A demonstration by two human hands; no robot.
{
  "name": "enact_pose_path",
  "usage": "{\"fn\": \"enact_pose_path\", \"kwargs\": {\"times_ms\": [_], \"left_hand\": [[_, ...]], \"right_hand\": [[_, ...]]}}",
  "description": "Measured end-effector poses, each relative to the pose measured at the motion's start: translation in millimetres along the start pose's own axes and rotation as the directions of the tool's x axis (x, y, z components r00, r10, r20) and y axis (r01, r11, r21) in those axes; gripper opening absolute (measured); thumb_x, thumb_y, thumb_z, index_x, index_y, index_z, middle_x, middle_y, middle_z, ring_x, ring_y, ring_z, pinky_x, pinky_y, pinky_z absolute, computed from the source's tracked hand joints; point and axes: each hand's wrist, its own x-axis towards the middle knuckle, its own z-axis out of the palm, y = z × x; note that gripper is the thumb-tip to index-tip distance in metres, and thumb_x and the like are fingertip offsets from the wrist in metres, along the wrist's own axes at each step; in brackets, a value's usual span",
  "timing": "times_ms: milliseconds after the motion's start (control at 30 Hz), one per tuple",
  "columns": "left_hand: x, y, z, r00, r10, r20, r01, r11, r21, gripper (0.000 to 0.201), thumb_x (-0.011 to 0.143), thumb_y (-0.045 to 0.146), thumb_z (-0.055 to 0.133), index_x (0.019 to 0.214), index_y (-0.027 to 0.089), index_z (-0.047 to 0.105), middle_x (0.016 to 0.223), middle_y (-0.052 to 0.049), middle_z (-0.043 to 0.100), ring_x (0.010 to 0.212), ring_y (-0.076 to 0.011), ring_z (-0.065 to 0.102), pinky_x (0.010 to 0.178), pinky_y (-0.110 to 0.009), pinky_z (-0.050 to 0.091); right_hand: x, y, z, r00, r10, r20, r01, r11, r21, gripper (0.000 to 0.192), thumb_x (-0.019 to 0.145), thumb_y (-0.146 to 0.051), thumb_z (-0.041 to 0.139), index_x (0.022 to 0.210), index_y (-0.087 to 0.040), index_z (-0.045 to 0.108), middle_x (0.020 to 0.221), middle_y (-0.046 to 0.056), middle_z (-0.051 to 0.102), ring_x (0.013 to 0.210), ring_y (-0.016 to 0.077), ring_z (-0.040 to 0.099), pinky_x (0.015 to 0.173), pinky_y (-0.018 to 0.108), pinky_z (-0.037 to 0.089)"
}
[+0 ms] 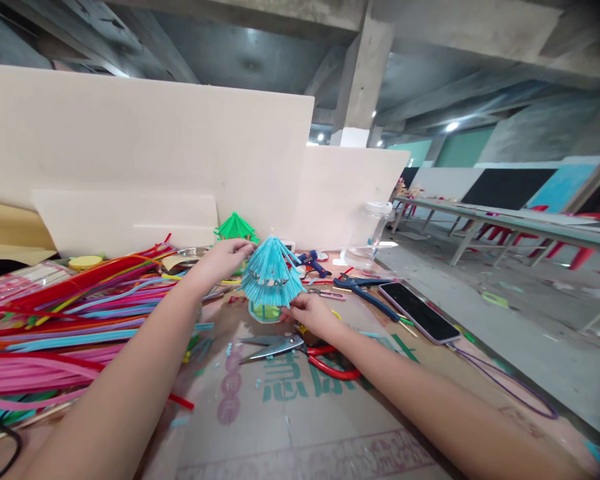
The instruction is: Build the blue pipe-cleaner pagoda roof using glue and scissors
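A small two-tiered pavilion model [270,270] with light-blue pipe-cleaner roofs and a yellow-green base stands upright on the cardboard. At the left edge of its upper roof, my left hand [225,260] has its fingertips pinched together against the blue strands. Low on the right side, my right hand [310,315] grips the model near the lower roof and base; part of its grip is hidden. Scissors with red handles [285,347] lie just in front, half under my right wrist. Behind my left hand is a similar model with a green roof [235,227].
Bundles of colored pipe cleaners [80,320] cover the left side. On the right lie blue-handled pliers [367,293], a phone [420,312] with a purple strap, and a blue glue gun [314,263]. A clear plastic cup [373,227] stands before white boards [145,147].
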Motion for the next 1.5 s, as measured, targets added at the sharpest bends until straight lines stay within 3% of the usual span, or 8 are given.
{"fn": "enact_pose_path", "kwargs": {"times_ms": [133, 300, 533, 700, 967, 1167, 1333, 1500], "left_hand": [[-5, 11, -5.3, 0.996, 0.046, -0.078, -0.049, 0.998, -0.036, 0.049, 0.083, 0.051, 0.056, 0.114, 0.015, 0.070, 0.112, -0.008, 0.073, 0.104, -0.0258, 0.066, 0.093, -0.034, 0.048], [-6, 15, 11.3, 0.980, 0.195, -0.045, -0.199, 0.971, -0.131, 0.065, 0.083, 0.049, 0.061, 0.137, 0.014, 0.053, 0.137, -0.012, 0.059, 0.120, -0.0251, 0.058, 0.097, -0.035, 0.049], [-4, 18, 20.8, 0.976, 0.200, -0.086, -0.209, 0.972, -0.106, 0.054, 0.085, 0.038, 0.058, 0.133, 0.015, 0.057, 0.130, -0.009, 0.064, 0.112, -0.0236, 0.062, 0.095, -0.035, 0.050], [-5, 16, 10.4, 0.973, 0.211, -0.089, -0.221, 0.967, -0.130, 0.045, 0.089, 0.039, 0.052, 0.126, 0.015, 0.062, 0.124, -0.008, 0.068, 0.110, -0.0220, 0.063, 0.095, -0.033, 0.049], [-12, 23, -6.1, 0.954, 0.236, -0.185, -0.211, 0.966, 0.147, 0.026, 0.084, 0.040, 0.059, 0.090, 0.018, 0.070, 0.093, -0.005, 0.072, 0.090, -0.0221, 0.064, 0.082, -0.032, 0.047], [-12, 22, -10.6, 0.934, 0.260, -0.247, -0.219, 0.959, 0.180, 0.021, 0.086, 0.033, 0.055, 0.093, 0.020, 0.069, 0.095, -0.004, 0.072, 0.090, -0.0210, 0.065, 0.081, -0.030, 0.047], [-24, 35, -31.2, 0.907, 0.239, -0.348, -0.171, 0.962, 0.214, 0.021, 0.086, 0.034, 0.056, 0.093, 0.020, 0.070, 0.094, -0.003, 0.073, 0.091, -0.0210, 0.066, 0.083, -0.030, 0.047], [-36, 44, -57.3, 0.861, 0.182, -0.476, -0.120, 0.980, 0.157, 0.025, 0.087, 0.040, 0.055, 0.095, 0.022, 0.070, 0.095, -0.001, 0.073, 0.088, -0.0208, 0.065, 0.083, -0.029, 0.048]], "right_hand": [[1, 3, 0, 1.000, 0.014, -0.011, -0.015, 1.000, -0.016, 0.019, 0.080, -0.033, 0.061, 0.075, -0.017, 0.069, 0.077, 0.005, 0.073, 0.072, 0.0183, 0.068, 0.072, 0.030, 0.053], [0, 5, 0, 1.000, 0.021, -0.021, -0.022, 0.999, -0.036, 0.019, 0.080, -0.034, 0.061, 0.077, -0.017, 0.070, 0.077, 0.005, 0.074, 0.072, 0.0185, 0.068, 0.071, 0.030, 0.052], [0, 5, 0, 0.999, 0.033, -0.010, -0.034, 0.996, -0.085, 0.021, 0.079, -0.031, 0.059, 0.072, -0.017, 0.073, 0.073, 0.004, 0.074, 0.068, 0.0178, 0.065, 0.069, 0.030, 0.051], [-1, 3, -1, 0.999, 0.040, -0.012, -0.041, 0.994, -0.101, 0.023, 0.080, -0.031, 0.057, 0.073, -0.017, 0.074, 0.075, 0.005, 0.074, 0.070, 0.0182, 0.066, 0.069, 0.029, 0.051], [-1, 3, -1, 0.999, 0.034, -0.023, -0.037, 0.992, -0.121, 0.020, 0.079, -0.027, 0.056, 0.073, -0.018, 0.074, 0.077, 0.004, 0.074, 0.073, 0.0186, 0.067, 0.072, 0.030, 0.052], [-1, 4, -1, 0.999, 0.027, -0.035, -0.032, 0.988, -0.153, 0.022, 0.080, -0.028, 0.056, 0.074, -0.018, 0.074, 0.078, 0.005, 0.074, 0.073, 0.0187, 0.067, 0.070, 0.029, 0.052], [-2, 2, -7, 0.999, 0.012, -0.051, -0.023, 0.977, -0.210, 0.027, 0.083, -0.030, 0.052, 0.076, -0.016, 0.074, 0.078, 0.006, 0.074, 0.073, 0.0197, 0.068, 0.069, 0.030, 0.051], [-5, -12, -30, 0.995, 0.001, 0.102, 0.028, 0.958, -0.286, 0.021, 0.079, -0.027, 0.058, 0.082, -0.017, 0.076, 0.078, 0.003, 0.075, 0.071, 0.0191, 0.069, 0.065, 0.027, 0.050]]}}
